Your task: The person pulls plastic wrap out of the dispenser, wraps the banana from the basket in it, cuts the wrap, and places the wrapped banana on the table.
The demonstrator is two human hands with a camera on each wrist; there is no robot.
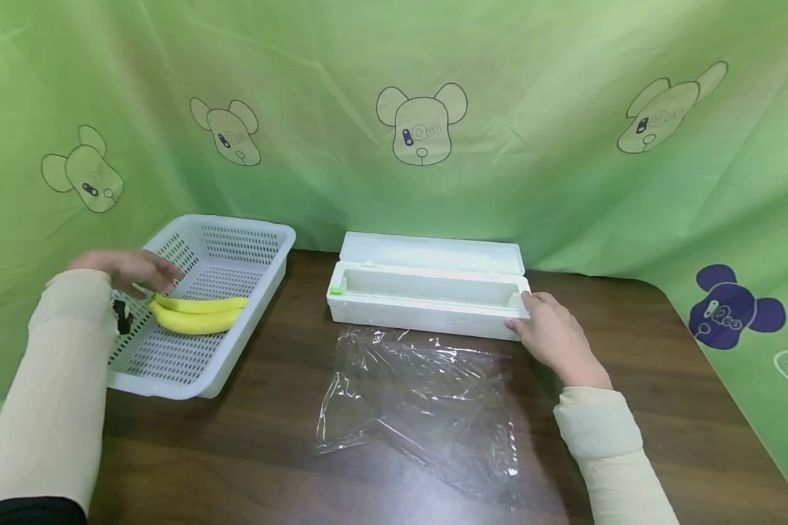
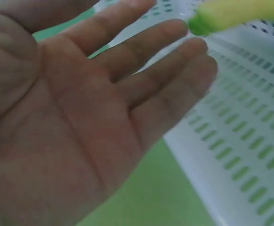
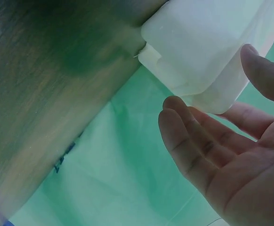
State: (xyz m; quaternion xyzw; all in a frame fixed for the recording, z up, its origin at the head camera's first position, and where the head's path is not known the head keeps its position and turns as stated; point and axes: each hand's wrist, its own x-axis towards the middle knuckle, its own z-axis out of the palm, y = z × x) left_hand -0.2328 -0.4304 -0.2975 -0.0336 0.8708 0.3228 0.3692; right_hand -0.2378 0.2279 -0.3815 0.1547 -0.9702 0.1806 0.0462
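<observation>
My left hand (image 1: 131, 270) is over the left side of a white slotted basket (image 1: 213, 383), fingers extended and palm bare in the left wrist view. Two yellow bananas (image 1: 197, 321) lie in the basket near its fingertips; one green-tipped banana end (image 2: 200, 26) shows beside them. With my right hand (image 1: 554, 332) I touch the right end of a long white box (image 1: 420, 317), thumb at its front and fingers loosely extended around the end. The box's hinged lid (image 1: 433, 251) is swung back. A sheet of clear plastic film (image 1: 427, 415) lies crumpled in front of it.
Everything stands on a dark brown wooden table (image 1: 643, 328). A green curtain (image 1: 315, 131) printed with bear heads hangs behind and along the right side. The box has a small green piece (image 1: 335, 290) at its left end.
</observation>
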